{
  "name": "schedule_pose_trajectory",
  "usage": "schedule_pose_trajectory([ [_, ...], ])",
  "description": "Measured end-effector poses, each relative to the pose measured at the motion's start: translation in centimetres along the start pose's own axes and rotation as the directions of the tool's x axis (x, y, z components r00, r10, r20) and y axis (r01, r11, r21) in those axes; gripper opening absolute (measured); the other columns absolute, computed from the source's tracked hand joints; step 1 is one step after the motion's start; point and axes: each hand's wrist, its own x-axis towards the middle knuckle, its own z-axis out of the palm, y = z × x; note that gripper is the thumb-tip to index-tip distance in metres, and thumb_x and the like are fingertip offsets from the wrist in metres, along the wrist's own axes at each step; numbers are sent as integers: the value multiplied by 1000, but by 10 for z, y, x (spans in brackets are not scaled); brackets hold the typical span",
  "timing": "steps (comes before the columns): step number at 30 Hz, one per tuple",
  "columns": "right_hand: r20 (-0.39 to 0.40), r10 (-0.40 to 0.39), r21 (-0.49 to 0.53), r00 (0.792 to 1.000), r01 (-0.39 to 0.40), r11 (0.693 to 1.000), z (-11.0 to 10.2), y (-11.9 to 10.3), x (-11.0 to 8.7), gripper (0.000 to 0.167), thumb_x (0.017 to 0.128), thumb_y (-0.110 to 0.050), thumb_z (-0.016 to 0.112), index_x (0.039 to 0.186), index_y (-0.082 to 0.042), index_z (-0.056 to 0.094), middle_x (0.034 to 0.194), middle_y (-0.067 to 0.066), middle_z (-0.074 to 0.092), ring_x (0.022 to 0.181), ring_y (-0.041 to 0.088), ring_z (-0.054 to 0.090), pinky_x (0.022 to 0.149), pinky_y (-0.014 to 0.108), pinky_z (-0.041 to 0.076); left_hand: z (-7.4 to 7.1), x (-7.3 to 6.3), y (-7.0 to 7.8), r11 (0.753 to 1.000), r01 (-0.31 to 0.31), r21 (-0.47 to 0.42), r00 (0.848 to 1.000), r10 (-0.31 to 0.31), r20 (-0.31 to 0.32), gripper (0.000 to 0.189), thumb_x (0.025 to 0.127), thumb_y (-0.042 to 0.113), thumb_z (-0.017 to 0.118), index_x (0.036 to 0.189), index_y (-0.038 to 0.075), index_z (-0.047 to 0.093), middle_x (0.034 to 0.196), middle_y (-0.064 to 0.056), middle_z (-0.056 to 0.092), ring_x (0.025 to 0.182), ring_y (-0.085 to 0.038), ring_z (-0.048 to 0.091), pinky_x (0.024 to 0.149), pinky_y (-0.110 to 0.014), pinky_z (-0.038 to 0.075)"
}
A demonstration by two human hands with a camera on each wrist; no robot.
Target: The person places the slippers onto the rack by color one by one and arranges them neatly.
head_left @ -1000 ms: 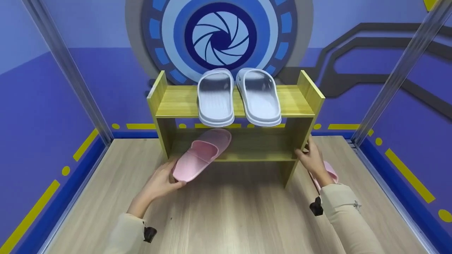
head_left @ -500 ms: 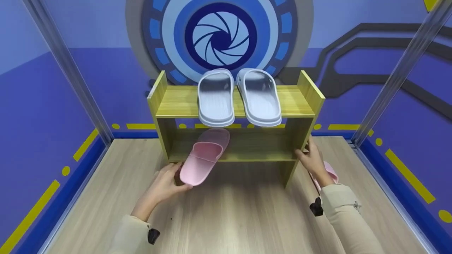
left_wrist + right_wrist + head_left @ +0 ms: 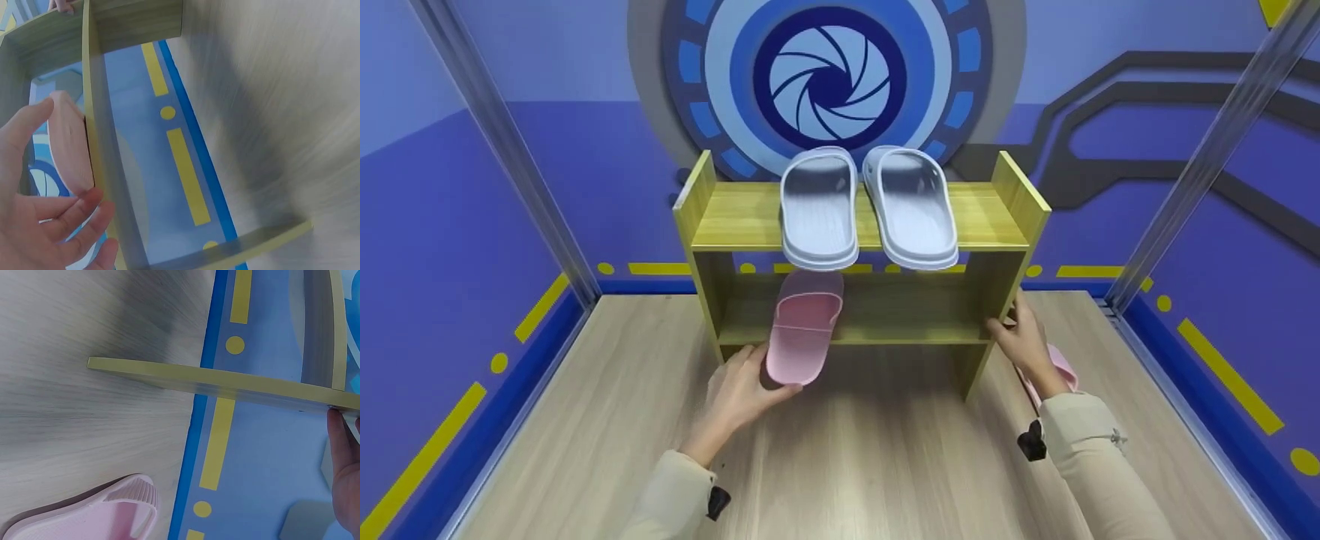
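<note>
My left hand (image 3: 742,390) pinches a pink slipper (image 3: 802,345) by its heel end, thumb on one side and fingers on the other. The slipper's toe points into the middle level of a wooden shoe rack (image 3: 915,330). In the left wrist view, the slipper (image 3: 70,146) lies along the shelf edge, between thumb and fingertips; whether it bears on the shelf I cannot tell. My right hand (image 3: 1027,341) grips the front edge of the rack's right side panel. Partly hidden behind that wrist, a second pink slipper (image 3: 1063,367) is on the floor; the right wrist view shows this slipper (image 3: 107,512) more fully.
Two pale grey clogs, a left clog (image 3: 819,210) and a right clog (image 3: 913,210), sit side by side on the top shelf (image 3: 742,214), heels overhanging its front edge. Blue walls (image 3: 547,165) enclose the wood-look floor (image 3: 855,465) behind and at both sides.
My left hand has moved to the right with the pink slipper, which has turned from slanting to nearly straight into the rack. The right hand stays at the side panel.
</note>
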Motion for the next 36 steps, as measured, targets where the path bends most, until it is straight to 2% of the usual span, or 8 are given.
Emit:
schedule_pose_trajectory([
  [6,-7,-16,5,1000,16,1000,-1,-30,-7,61,77,10,52,133,2,29,118,27,46,102,38,49,76,48,42,9,5,4,1000,-16,13,998,16,-58,77,65,57,66,122,7,51,110,-13,56,98,-31,52,77,-48,42],
  [8,-10,-14,-1,1000,14,1000,-1,-31,-8,61,77,9,52,133,2,29,118,27,46,102,39,49,76,48,43,11,7,6,1000,-9,8,998,10,-66,78,65,57,66,122,7,51,110,-13,56,98,-31,52,77,-48,41],
  [16,-12,-14,-3,1000,14,1000,-1,-31,-8,60,77,10,52,132,3,30,118,29,45,103,41,48,77,49,42,15,13,10,1000,27,11,996,-26,-85,77,63,61,64,118,8,53,105,-11,58,94,-31,54,72,-48,43],
  [25,-11,2,-13,1000,-3,1000,-1,-29,-7,59,78,9,51,132,2,30,121,28,44,104,41,47,77,49,42,20,17,12,999,53,-4,995,-53,-88,73,65,58,65,116,7,54,105,-11,58,92,-31,54,73,-48,42],
  [28,-11,-12,-2,1000,12,1000,-1,-23,-6,60,77,9,51,133,2,29,120,28,44,104,42,47,77,50,42,20,18,12,998,57,-10,995,-58,-84,75,65,58,65,118,7,53,107,-12,57,93,-32,54,73,-49,42],
  [32,-4,-18,6,1000,18,1000,0,-6,-1,61,77,8,53,133,-2,30,121,23,45,105,38,47,76,48,43,18,17,10,996,85,-34,994,-87,-68,82,65,62,62,124,6,48,115,-14,53,101,-33,50,79,-51,39],
  [34,-3,-16,7,1000,16,1000,0,2,0,62,78,7,53,134,-5,31,122,20,45,106,35,47,76,46,44,15,18,9,995,84,-46,991,-88,-99,83,66,62,62,125,5,47,118,-16,51,105,-34,48,83,-52,37],
  [36,0,-16,4,1000,16,1000,1,5,1,62,78,7,53,135,-6,30,124,18,44,106,34,47,76,45,44,10,20,6,997,48,-64,980,-59,-190,77,68,56,64,122,4,50,115,-17,53,103,-34,48,83,-50,37],
])
